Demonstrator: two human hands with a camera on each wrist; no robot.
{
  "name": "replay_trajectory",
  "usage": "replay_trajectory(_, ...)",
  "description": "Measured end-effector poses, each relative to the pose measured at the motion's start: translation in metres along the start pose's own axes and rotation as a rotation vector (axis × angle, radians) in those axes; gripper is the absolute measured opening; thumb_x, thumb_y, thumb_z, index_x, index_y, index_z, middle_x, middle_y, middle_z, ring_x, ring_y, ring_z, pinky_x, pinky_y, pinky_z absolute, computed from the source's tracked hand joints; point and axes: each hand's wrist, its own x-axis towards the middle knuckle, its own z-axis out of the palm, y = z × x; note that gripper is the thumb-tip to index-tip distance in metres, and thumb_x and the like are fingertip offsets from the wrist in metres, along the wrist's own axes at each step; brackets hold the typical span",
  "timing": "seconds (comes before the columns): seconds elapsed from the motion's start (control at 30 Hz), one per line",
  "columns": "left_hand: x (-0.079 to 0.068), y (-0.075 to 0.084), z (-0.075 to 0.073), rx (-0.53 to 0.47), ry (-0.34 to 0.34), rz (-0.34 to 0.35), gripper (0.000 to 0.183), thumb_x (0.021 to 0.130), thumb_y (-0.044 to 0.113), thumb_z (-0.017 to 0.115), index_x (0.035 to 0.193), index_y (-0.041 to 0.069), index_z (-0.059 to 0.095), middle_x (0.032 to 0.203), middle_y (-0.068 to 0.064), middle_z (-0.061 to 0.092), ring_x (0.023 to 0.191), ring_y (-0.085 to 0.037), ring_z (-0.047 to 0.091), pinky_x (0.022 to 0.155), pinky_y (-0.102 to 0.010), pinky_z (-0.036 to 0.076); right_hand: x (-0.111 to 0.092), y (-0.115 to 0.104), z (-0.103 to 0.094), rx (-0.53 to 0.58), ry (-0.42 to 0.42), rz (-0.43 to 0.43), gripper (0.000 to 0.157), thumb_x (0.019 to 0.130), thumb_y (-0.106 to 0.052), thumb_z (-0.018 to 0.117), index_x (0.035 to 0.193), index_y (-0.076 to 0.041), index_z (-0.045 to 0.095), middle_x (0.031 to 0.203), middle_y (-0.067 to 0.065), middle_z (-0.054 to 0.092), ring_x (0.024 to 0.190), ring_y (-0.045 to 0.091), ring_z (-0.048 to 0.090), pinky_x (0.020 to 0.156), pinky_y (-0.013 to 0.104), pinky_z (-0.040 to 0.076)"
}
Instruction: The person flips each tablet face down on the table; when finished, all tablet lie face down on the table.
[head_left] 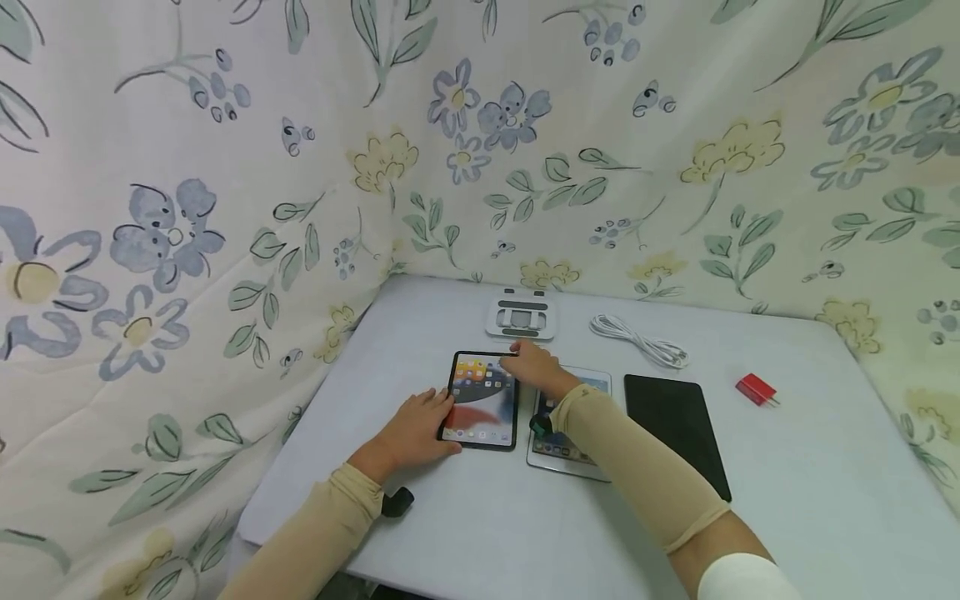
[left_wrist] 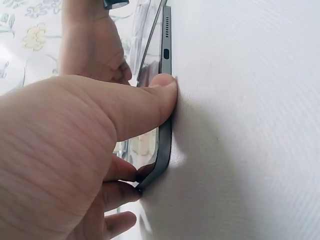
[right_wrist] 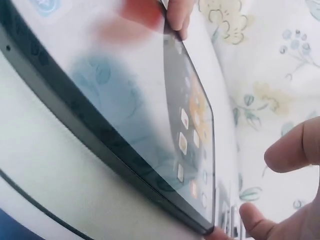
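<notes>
A black-edged tablet with its screen lit lies on the table. At its lower left corner, my left hand holds the edges, with the thumb on the bottom side and fingertips on the left side. My right hand is at the upper right corner; in the right wrist view a finger touches that corner, while the thumb and another finger stand apart in the air. Partly under the right forearm lies a white tablet, also lit. Right of it is a dark flat slab, perhaps another tablet.
A white stand with grey pads lies behind the tablets. A bundled white cable is to its right, and a red plug adapter farther right. Flowered cloth hangs behind and left of the white table.
</notes>
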Motion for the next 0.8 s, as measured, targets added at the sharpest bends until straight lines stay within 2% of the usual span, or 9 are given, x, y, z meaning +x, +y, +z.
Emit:
replay_trajectory(0.13,-0.002,0.002,0.000,-0.033,-0.015,-0.003,0.093,0.095,0.055,0.076,0.163,0.001,0.042,0.170,-0.017,0.036,0.157,-0.040,0.028,0.126,-0.058,0.023,-0.004,0.002,-0.001,0.098,-0.014,0.004,0.056,0.098,-0.038,0.061,0.139,0.000,0.058,0.134,0.017,0.064,0.120,0.036,0.060,0.109,0.059,0.042)
replay_trajectory(0.3,-0.003,0.002,-0.001,-0.046,-0.025,0.000,0.091,0.096,0.052,0.076,0.164,0.002,0.041,0.170,-0.015,0.035,0.158,-0.039,0.026,0.127,-0.057,0.022,-0.008,0.005,-0.010,0.276,-0.025,0.008,0.061,0.099,-0.030,0.058,0.145,0.010,0.051,0.139,0.025,0.057,0.122,0.038,0.058,0.106,0.051,0.049)
replay_trajectory(0.47,-0.002,0.003,-0.004,-0.039,-0.044,0.004,0.090,0.096,0.052,0.075,0.164,0.003,0.041,0.170,-0.014,0.035,0.159,-0.038,0.024,0.127,-0.057,0.021,-0.015,0.007,-0.016,0.563,-0.074,0.098,0.068,0.098,-0.019,0.054,0.158,0.008,0.035,0.136,0.028,0.058,0.110,0.036,0.065,0.095,0.046,0.058)
replay_trajectory(0.53,-0.001,0.004,-0.005,-0.043,-0.058,0.007,0.090,0.097,0.052,0.074,0.164,0.003,0.040,0.170,-0.014,0.035,0.159,-0.038,0.024,0.128,-0.057,0.020,-0.020,0.007,-0.017,0.694,-0.084,0.123,0.072,0.097,-0.014,0.052,0.161,0.008,0.028,0.140,0.031,0.055,0.116,0.039,0.065,0.099,0.048,0.058)
replay_trajectory(0.63,0.000,0.005,-0.007,-0.060,-0.069,0.017,0.088,0.098,0.051,0.073,0.165,0.003,0.039,0.170,-0.013,0.035,0.159,-0.039,0.024,0.127,-0.058,0.020,-0.030,0.008,-0.017,0.816,-0.075,0.126,0.074,0.096,-0.010,0.050,0.162,0.008,0.022,0.148,0.034,0.048,0.133,0.046,0.057,0.110,0.051,0.050)
replay_trajectory(0.7,0.001,0.006,-0.008,-0.076,-0.073,0.027,0.087,0.099,0.050,0.072,0.165,0.003,0.039,0.170,-0.014,0.035,0.159,-0.040,0.023,0.127,-0.058,0.019,-0.036,0.008,-0.019,0.862,-0.069,0.132,0.074,0.095,-0.009,0.049,0.162,0.009,0.022,0.153,0.034,0.042,0.140,0.047,0.050,0.115,0.053,0.044)
replay_trajectory(0.8,0.002,0.008,-0.009,-0.087,-0.073,0.044,0.086,0.099,0.049,0.072,0.164,0.001,0.040,0.170,-0.015,0.036,0.158,-0.041,0.024,0.127,-0.061,0.019,-0.046,0.004,-0.021,0.887,-0.072,0.143,0.072,0.095,-0.010,0.049,0.160,0.007,0.024,0.155,0.032,0.041,0.141,0.047,0.048,0.117,0.054,0.043)
